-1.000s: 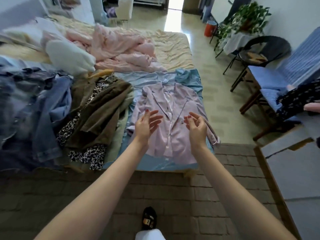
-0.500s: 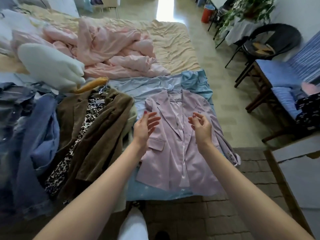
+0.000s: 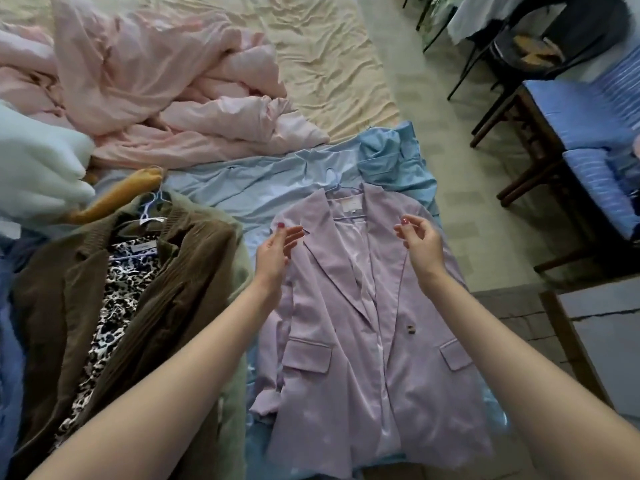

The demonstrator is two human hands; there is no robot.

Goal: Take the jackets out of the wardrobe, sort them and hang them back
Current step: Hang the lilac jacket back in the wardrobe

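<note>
A lilac blazer (image 3: 349, 344) lies flat and face up on the bed, still on a thin hanger (image 3: 337, 187), over a light blue jacket (image 3: 277, 181). My left hand (image 3: 277, 252) hovers over its left shoulder with relaxed fingers, holding nothing. My right hand (image 3: 420, 242) hovers over the right lapel, fingers loosely bent and empty. To the left lies a brown corduroy jacket (image 3: 79, 306) on a white hanger, open over a leopard-print garment (image 3: 121, 306). A mustard garment (image 3: 121, 192) pokes out behind it.
Crumpled pink bedding (image 3: 166, 88) and a white fluffy garment (image 3: 38, 168) lie further back on the cream sheet (image 3: 329, 64). Denim (image 3: 8, 358) shows at the left edge. Right of the bed stand a blue-cushioned wooden chair (image 3: 588, 140) and a black chair (image 3: 554, 39).
The view has moved closer to the bed. Both hands have reached forward and spread apart, from above the blazer's middle to over its shoulders.
</note>
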